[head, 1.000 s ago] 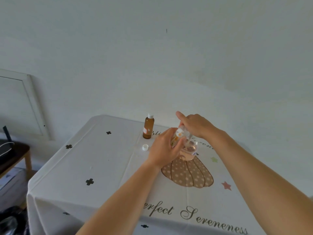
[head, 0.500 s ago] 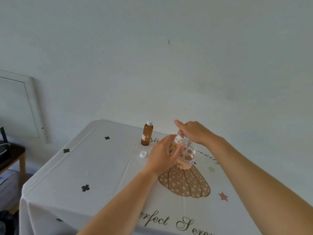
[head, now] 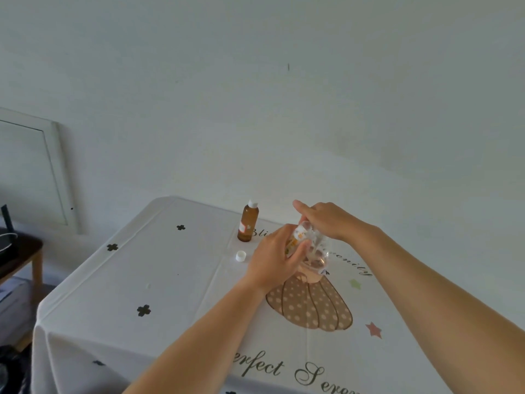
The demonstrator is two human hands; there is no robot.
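Bottle (head: 300,234), clear and labelled, tilted above the desk (head: 170,280) near its far edge. Left hand (head: 274,261) grips its side, right hand (head: 331,223) curls over its top. Clear jar (head: 319,261) sits beneath. Amber bottle (head: 248,224) and white cap (head: 241,255) stand leftward.

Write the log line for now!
left hand: grips tilted clear labelled bottle; right hand: holds its upper end; round white cap: on white tablecloth

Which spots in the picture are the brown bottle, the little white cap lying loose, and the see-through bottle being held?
brown bottle (head: 250,221), head view, middle of its body.
white cap (head: 241,255), head view, its top.
see-through bottle (head: 306,231), head view, its upper clear wall beside the label.
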